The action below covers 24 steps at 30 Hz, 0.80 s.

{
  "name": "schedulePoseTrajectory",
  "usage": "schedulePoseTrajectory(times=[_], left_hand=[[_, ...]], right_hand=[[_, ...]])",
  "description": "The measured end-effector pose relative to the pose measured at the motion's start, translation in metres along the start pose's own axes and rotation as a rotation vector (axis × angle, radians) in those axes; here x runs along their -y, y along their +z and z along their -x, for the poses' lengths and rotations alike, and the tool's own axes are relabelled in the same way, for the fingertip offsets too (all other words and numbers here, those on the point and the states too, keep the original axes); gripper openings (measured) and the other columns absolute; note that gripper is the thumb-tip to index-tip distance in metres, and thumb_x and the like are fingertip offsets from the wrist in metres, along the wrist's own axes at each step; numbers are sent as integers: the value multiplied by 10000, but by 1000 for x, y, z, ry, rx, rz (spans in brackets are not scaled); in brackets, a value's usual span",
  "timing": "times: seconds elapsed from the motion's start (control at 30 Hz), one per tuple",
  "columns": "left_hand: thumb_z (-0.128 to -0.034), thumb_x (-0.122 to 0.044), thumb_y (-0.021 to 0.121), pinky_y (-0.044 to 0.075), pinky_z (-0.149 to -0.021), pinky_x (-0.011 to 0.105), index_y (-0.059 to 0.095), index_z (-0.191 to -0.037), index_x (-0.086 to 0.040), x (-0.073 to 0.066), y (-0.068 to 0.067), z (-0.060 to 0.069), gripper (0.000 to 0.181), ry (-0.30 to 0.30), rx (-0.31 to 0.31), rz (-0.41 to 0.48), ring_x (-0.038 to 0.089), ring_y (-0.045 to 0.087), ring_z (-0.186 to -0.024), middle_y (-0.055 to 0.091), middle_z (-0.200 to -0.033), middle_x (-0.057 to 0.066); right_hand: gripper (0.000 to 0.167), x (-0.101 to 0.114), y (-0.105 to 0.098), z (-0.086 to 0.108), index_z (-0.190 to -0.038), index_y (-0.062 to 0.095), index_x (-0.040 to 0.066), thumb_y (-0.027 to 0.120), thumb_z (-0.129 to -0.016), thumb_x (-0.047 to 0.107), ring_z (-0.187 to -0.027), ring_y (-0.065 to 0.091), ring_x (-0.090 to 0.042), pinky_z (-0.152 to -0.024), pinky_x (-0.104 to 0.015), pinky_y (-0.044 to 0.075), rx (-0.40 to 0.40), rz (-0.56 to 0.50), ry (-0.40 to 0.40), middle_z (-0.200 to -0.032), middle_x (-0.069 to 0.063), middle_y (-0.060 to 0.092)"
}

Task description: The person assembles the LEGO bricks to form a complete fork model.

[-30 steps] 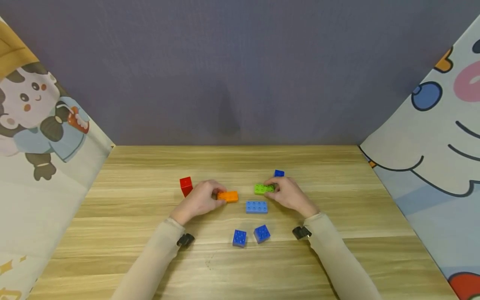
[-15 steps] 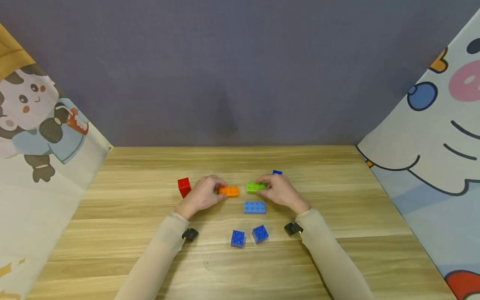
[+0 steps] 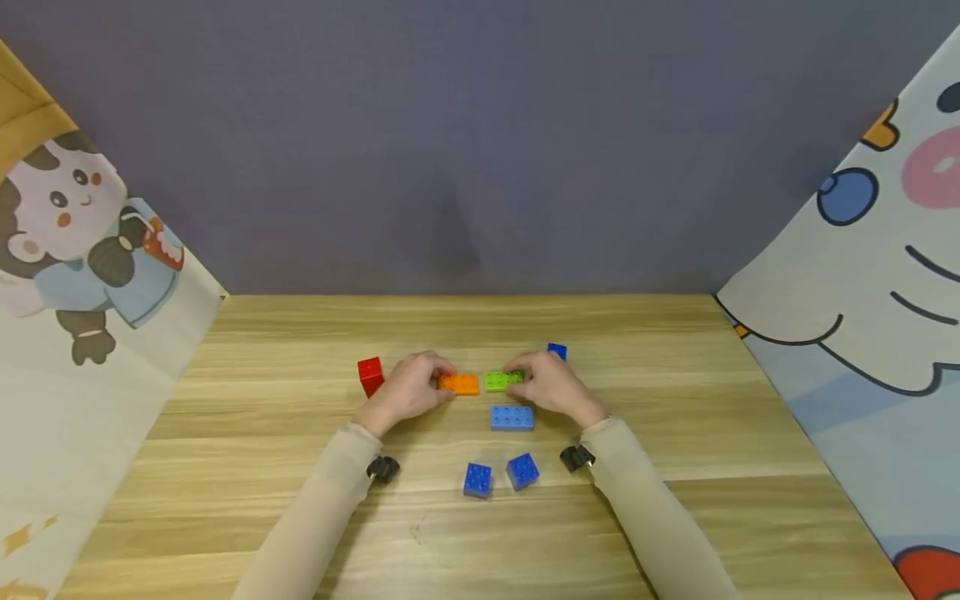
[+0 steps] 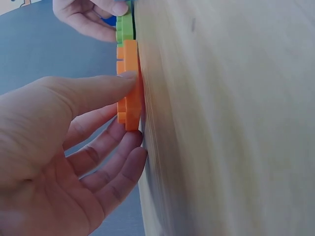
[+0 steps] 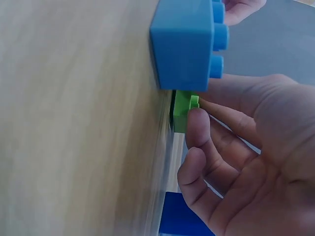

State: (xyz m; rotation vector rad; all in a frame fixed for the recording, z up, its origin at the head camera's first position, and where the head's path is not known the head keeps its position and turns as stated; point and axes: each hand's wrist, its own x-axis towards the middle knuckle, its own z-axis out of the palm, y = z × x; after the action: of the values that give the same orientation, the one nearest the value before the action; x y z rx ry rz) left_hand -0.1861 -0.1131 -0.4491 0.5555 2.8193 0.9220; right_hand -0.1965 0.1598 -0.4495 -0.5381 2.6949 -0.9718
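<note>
My left hand (image 3: 408, 387) pinches an orange building brick (image 3: 463, 384) between thumb and fingers, low at the tabletop. Across from it, my right hand (image 3: 553, 386) holds a lime green brick (image 3: 498, 382) by its right part. A small gap separates the two bricks in the head view. Both have their studs facing up. Just in front of the green brick lies a light blue brick (image 3: 512, 418), which covers part of it in the right wrist view. Behind the right hand, a dark blue brick (image 3: 557, 351) is partly hidden.
A red block (image 3: 370, 376) stands left of the left hand, partly covered by it. Two dark blue bricks, one on the left (image 3: 477, 480) and one on the right (image 3: 522, 472), lie nearer the person. A grey wall (image 3: 465, 150) rises behind the wooden table (image 3: 225, 467).
My right hand has slid the green brick left, close to the orange one. My left hand has moved the orange brick slightly away from me. The other bricks have stayed in place.
</note>
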Motion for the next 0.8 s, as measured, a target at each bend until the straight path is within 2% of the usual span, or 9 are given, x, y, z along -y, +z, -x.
schedulePoseTrajectory(times=[0.07,0.17,0.43,0.8], left_hand=[[-892,-143,873,591,-936,387,800,-1198,-87,0,0,0,319,-2,-1,-9,204,659,-987,755,-1219,77],[-892,-145,874,591,-952,395,800,-1190,-87,-1,1,-1,313,-5,1,-18,211,665,-1003,756,-1221,78],[-891,-150,874,589,-988,420,800,-1190,-88,-3,3,-1,315,-9,4,-30,234,683,-1054,758,-1245,89],[-893,-153,875,594,-978,414,800,-1174,-88,-7,4,-3,298,-19,11,-26,219,676,-1018,757,-1201,73]], right_hand=[[364,0,1,-1,-1322,756,114,796,-971,201,-538,429,-98,-514,-244,360,11,-2,-8,-851,-27,710],[365,0,2,-3,-1322,757,123,801,-969,204,-542,445,-98,-523,-253,377,15,-5,-11,-816,6,693],[360,-1,5,-6,-1297,770,126,825,-949,198,-600,528,-101,-550,-257,452,6,-12,-4,-1008,-22,770],[369,0,5,-7,-1282,778,131,850,-930,216,-631,540,-106,-571,-255,459,6,-14,5,-1030,-27,753]])
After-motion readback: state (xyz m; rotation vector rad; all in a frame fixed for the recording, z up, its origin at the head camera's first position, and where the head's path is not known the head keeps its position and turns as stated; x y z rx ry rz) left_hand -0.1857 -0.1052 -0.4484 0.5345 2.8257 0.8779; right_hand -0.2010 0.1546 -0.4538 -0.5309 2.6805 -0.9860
